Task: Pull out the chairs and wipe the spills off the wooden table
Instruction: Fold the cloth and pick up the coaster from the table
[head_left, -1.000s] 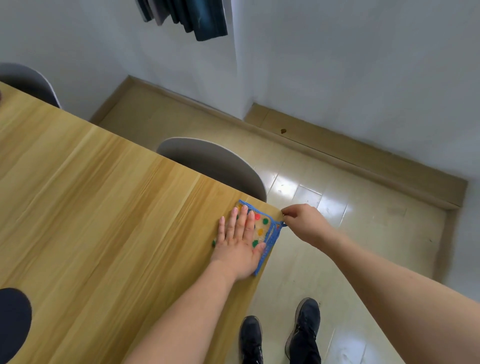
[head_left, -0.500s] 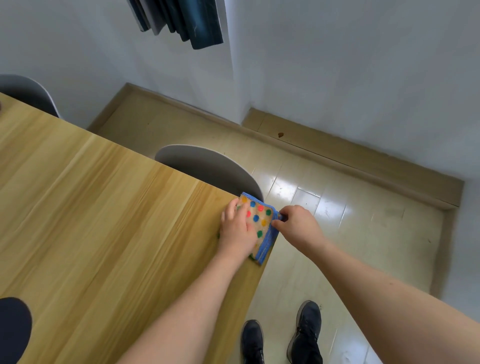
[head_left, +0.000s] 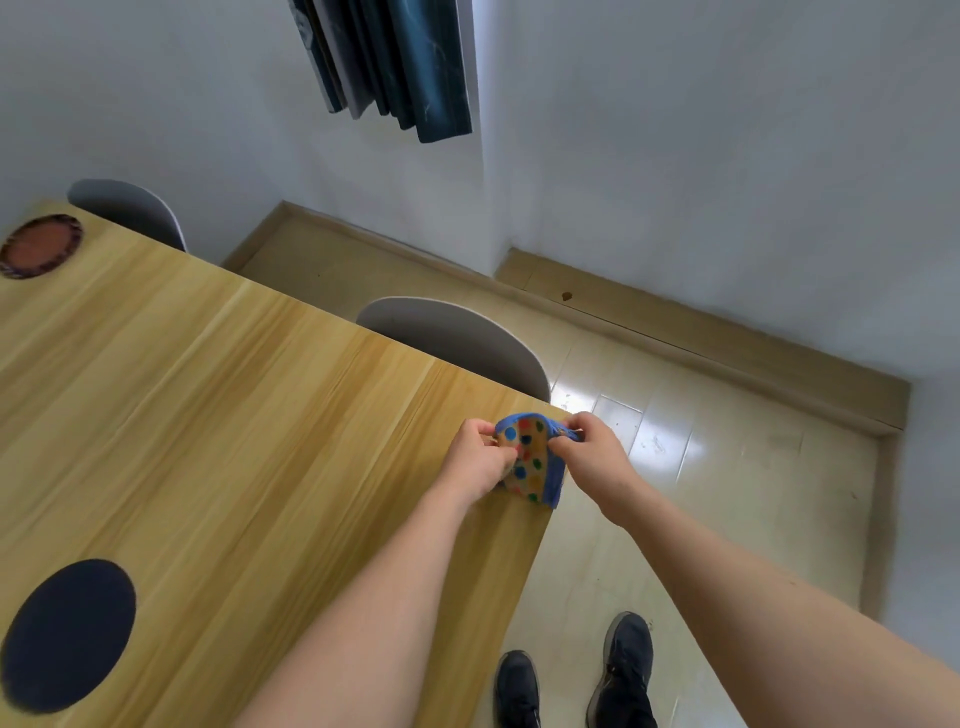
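Cloth (head_left: 530, 460), polka-dotted with a blue border, is bunching limp and light at the wooden table (head_left: 234, 415)'s near corner. The left hand (head_left: 475, 460) and right hand (head_left: 589, 452) are both pinching it; hemmed edges look like the surest hold. A grey chair (head_left: 457, 338) is crowding the far edge, while open floor is lying rightward.

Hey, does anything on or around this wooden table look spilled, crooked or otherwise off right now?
No spill shows on the table. The polka-dot cloth is bunched at the corner, pinched by the left hand and right hand. The nearer chair is tucked in.
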